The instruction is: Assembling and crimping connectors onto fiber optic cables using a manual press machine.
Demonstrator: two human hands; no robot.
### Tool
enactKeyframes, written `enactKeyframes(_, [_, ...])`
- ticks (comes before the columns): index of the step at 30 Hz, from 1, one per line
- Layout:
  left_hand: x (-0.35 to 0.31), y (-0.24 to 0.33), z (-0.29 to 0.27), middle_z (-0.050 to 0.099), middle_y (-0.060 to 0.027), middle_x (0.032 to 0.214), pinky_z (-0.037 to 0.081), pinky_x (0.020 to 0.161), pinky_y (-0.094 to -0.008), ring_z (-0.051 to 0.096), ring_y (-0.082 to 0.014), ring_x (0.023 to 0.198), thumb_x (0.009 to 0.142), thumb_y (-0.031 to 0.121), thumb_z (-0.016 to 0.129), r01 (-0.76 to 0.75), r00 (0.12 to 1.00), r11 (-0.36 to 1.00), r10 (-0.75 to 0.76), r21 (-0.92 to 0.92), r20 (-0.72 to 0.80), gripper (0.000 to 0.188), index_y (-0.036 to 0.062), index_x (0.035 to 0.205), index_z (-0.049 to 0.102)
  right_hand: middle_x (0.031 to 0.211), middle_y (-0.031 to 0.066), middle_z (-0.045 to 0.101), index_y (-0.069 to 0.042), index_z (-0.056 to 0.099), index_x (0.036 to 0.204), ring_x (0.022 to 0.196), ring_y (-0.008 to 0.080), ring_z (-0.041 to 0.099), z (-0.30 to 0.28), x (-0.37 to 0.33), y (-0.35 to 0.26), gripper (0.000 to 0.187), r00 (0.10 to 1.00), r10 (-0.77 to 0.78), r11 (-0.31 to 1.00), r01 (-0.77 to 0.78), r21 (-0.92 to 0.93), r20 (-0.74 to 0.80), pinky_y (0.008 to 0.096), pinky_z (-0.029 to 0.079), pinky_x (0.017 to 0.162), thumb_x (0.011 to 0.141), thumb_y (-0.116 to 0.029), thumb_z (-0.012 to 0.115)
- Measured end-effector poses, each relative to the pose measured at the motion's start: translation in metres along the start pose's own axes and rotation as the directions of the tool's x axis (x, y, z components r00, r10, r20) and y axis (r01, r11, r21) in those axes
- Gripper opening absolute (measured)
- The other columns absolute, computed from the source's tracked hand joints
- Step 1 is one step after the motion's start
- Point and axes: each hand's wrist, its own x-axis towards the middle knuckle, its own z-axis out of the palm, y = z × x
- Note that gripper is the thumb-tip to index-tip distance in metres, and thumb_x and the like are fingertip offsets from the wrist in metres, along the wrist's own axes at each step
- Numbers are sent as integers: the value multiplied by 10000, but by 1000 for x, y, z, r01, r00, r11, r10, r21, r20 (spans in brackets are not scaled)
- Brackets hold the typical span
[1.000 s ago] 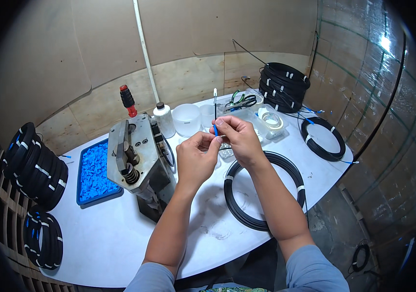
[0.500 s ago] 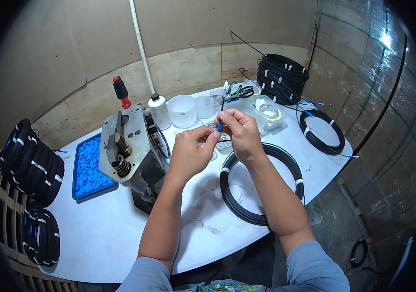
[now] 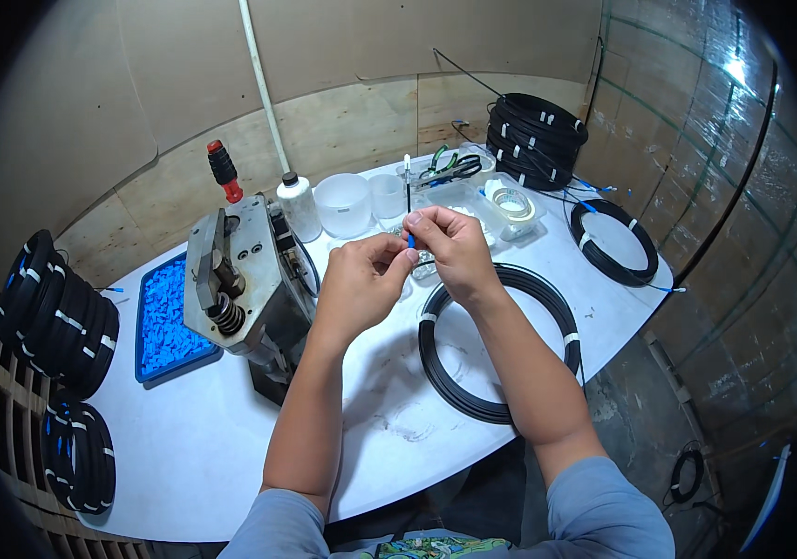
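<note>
The bare left hand [image 3: 361,284] and bare right hand [image 3: 454,250] pinch a small blue sleeve [image 3: 411,240] on a thin black cable [image 3: 408,198] with a white tip. A round black cable coil [image 3: 430,349] lies partly under the right forearm; leftward, a grey metal press [image 3: 247,224] stands beside a blue rectangular tray [image 3: 179,368] of small blue pieces [image 3: 170,312].

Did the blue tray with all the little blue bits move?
No, the blue tray looks the same against the metal machine, just left of it. Only the camera's view shifted.
</note>
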Motion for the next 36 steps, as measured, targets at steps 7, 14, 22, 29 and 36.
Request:
enactKeyframes(7, [0,-2,-1,704,-116,787,519,671,-253,656,-119,717,866,118,649,34,999,999,-34,15,15,192,-66,916,666,761,29,642,6,654,879,657,64,552,-1,1,3,171,999,42,999,-43,20,29,213,463,607,908,-160,625])
enactKeyframes(14, [-1,-2,-1,700,-106,764,510,637,-243,642,-103,684,862,120,653,14,1000,1000,-14,14,7,189,-64,900,671,798,16,641,-17,653,874,689,64,541,0,2,3,184,998,51,998,-52,23,47,217,454,636,922,-181,588])
enactKeyframes(22, [-2,2,-1,685,-85,710,488,578,-236,607,-81,620,849,123,668,-18,1000,999,18,50,10,179,-54,867,680,809,12,626,-24,635,872,706,71,545,-6,2,4,176,990,100,993,-106,51,102,222,457,663,930,-174,564])
enactKeyframes(29, [-4,5,-3,679,-79,697,474,560,-233,589,-74,601,844,120,672,-14,1000,999,13,41,11,174,-52,862,679,816,22,625,-29,627,859,723,82,562,-6,2,7,176,987,93,982,-113,149,132,234,471,680,932,-177,568])
enactKeyframes(36, [-4,7,-4,674,-72,693,473,567,-231,591,-72,611,844,119,673,-26,1000,999,26,35,12,171,-52,857,674,818,26,626,-31,622,860,728,89,571,-7,3,8,171,982,106,976,-134,174,159,241,479,685,929,-179,571])
